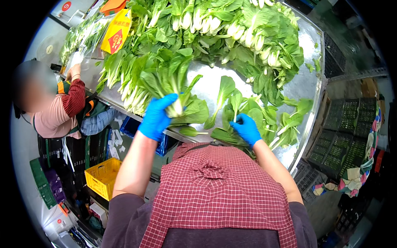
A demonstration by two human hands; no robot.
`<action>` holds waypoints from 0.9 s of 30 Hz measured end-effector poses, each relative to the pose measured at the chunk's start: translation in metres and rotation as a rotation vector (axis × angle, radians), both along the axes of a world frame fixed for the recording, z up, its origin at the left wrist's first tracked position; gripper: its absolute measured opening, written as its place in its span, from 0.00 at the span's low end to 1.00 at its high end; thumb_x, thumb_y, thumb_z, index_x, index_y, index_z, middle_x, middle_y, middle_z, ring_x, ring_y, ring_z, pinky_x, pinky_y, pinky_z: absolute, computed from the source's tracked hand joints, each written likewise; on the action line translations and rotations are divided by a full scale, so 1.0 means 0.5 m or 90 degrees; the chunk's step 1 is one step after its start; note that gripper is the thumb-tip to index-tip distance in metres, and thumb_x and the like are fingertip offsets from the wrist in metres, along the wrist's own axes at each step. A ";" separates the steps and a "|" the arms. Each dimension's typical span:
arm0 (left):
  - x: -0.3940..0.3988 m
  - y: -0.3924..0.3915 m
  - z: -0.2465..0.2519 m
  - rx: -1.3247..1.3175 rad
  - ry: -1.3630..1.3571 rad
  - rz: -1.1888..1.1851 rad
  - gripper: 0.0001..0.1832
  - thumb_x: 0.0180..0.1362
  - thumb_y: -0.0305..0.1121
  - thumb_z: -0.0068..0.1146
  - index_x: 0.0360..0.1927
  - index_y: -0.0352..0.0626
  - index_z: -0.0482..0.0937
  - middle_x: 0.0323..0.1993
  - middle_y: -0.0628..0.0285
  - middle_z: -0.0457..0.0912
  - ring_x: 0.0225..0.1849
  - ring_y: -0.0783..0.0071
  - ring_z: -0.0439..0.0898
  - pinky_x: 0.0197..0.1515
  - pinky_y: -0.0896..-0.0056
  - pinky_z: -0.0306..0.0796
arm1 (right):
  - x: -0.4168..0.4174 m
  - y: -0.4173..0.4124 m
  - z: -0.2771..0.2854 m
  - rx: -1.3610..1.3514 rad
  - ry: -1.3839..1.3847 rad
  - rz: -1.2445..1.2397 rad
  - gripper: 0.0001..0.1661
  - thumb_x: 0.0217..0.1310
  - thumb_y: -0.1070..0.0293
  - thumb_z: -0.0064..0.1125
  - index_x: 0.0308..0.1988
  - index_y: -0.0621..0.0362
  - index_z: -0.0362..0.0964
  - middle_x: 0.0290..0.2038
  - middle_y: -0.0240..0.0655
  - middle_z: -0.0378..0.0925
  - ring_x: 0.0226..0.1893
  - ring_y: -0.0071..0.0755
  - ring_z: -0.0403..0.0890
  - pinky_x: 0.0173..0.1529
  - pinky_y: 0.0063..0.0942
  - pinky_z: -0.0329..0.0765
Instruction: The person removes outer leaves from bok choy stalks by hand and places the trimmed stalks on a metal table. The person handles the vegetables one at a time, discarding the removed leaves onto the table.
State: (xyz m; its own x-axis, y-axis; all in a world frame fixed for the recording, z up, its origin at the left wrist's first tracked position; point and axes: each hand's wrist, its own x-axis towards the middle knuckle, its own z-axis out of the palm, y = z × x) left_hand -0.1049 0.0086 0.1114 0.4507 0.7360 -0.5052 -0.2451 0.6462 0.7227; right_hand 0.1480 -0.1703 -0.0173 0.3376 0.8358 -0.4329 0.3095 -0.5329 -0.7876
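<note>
My left hand (157, 117), in a blue glove, grips a head of leafy greens (170, 76) like bok choy by its white base, leaves pointing away from me. My right hand (247, 128), also gloved in blue, pinches the stem of a single green leaf (236, 99) above loose leaves (280, 131) at the table's near edge. Between the hands, another loose leaf (224, 90) lies on the metal table (203, 69). A row of greens with white stems (135, 97) lies just left of the held head. Beyond, a large heap of greens (248, 31) curves across the table.
At the left, a person (66, 102) reaches towards clear plastic bags of greens (90, 37). A yellow bag with printing (117, 31) lies on the heap. Below the table stand a yellow crate (104, 178) and a blue-lined bin (162, 145). Black crates (344, 133) are stacked at the right.
</note>
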 end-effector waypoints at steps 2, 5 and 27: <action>-0.054 0.033 0.028 0.167 0.142 -0.047 0.23 0.51 0.27 0.62 0.52 0.36 0.73 0.45 0.59 0.80 0.44 0.66 0.80 0.49 0.64 0.74 | 0.026 -0.015 -0.012 -0.005 -0.050 -0.009 0.20 0.49 0.54 0.67 0.33 0.60 0.73 0.27 0.43 0.78 0.28 0.41 0.79 0.36 0.35 0.75; -0.142 0.072 0.010 0.423 0.493 -0.179 0.30 0.47 0.30 0.65 0.56 0.38 0.69 0.47 0.54 0.79 0.48 0.59 0.78 0.52 0.64 0.71 | 0.047 -0.013 0.002 -0.026 -0.120 0.020 0.21 0.49 0.51 0.65 0.32 0.58 0.74 0.28 0.44 0.78 0.29 0.45 0.79 0.36 0.37 0.75; -0.058 -0.071 -0.088 0.845 0.935 -0.435 0.57 0.35 0.51 0.73 0.70 0.56 0.53 0.67 0.44 0.53 0.67 0.44 0.55 0.64 0.49 0.53 | 0.005 0.023 0.012 0.203 -0.490 0.379 0.25 0.52 0.53 0.60 0.51 0.42 0.72 0.59 0.38 0.66 0.62 0.48 0.63 0.63 0.48 0.57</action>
